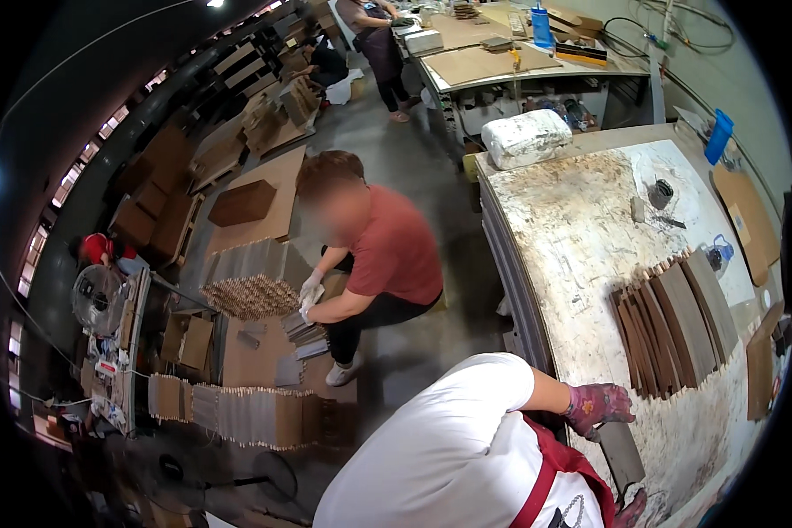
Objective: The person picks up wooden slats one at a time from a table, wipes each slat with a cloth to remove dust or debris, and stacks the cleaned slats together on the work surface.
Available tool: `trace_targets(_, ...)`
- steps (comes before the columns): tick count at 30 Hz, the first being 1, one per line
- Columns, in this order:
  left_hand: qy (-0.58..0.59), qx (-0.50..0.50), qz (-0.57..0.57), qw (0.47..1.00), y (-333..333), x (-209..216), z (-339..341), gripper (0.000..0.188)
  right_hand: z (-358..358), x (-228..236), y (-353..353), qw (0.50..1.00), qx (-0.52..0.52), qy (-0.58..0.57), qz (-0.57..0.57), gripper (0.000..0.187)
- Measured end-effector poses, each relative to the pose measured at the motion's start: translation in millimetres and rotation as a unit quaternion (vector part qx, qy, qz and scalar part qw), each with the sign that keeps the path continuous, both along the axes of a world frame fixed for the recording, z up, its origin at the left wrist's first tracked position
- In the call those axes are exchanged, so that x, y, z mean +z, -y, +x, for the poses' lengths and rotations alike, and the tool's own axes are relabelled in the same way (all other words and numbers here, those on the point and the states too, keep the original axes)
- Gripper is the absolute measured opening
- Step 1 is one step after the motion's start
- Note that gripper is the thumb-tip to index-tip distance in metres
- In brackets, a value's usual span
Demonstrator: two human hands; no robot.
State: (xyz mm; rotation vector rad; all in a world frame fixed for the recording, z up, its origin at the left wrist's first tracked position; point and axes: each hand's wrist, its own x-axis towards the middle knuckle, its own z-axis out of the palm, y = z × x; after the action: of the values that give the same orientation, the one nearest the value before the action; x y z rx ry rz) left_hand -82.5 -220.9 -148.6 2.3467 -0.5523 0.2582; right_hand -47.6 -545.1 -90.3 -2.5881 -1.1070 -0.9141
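A grey-brown flat board (623, 456) lies between my hands at the near edge of the white-topped table (572, 229). My left hand (598, 409), in a stained reddish-purple glove, is closed on the board's far end, its thumb at the edge. At the lower rim, my right hand (630, 509), in a similar glove, grips the near end; much of it is cut off. Just beyond my left hand, a fanned row of similar brown and grey boards (678, 326) leans together on the table.
A wrapped white block (526, 138) sits at the table's far corner, with a blue bottle (719, 135) to the right. A brown board (764, 361) stands at the right edge. To my left, a person in a red shirt (396, 242) crouches beside stacked boards (255, 277).
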Motion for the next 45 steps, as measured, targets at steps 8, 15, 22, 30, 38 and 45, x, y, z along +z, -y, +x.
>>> trace_targets(8, 0.059, -0.029, 0.015, 0.998, 4, 10, 11, 0.079, 60, -122, 117, 0.975, -0.031, -0.209, -0.072, 0.053)
trace_targets(15, -0.011, 0.026, -0.075, 0.997, -4, 0, 2, 0.072, 24, -53, 41, 0.957, -0.08, -0.278, 0.022, 0.058)
trace_targets(22, -0.028, -0.021, 0.001, 0.999, 2, 7, 14, 0.09, 39, 6, 50, 0.953, -0.163, -0.228, 0.113, 0.05)
trace_targets(30, -0.136, -0.082, 0.073, 0.985, -10, -21, 14, 0.087, 12, 13, -141, 0.959, 0.068, -0.272, 0.036, 0.053)
trace_targets(38, -0.032, -0.022, -0.052, 0.998, -8, -17, 12, 0.097, 60, -23, 74, 0.925, -0.168, -0.342, 0.021, 0.038)
trace_targets(45, -0.038, -0.029, -0.053, 0.997, -9, 3, 17, 0.091, 17, 11, -19, 0.951, -0.002, -0.287, -0.118, 0.055)
